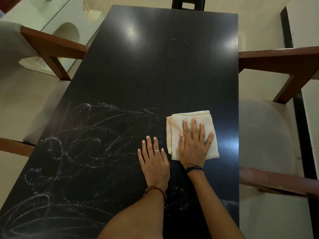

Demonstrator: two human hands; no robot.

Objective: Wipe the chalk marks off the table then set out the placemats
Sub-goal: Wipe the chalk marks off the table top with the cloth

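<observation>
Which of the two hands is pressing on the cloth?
The right hand, the one with the dark cord at its wrist, lies flat on the folded cloth. The left hand, with a ring and a bead bracelet, rests flat on the bare table beside it.

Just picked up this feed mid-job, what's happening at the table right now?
A person is wiping a dark table. The right hand presses flat on a folded cloth near the right edge; the left hand rests flat on the bare top beside it. Chalk marks still cover the near left part. No placemats are in view.
</observation>
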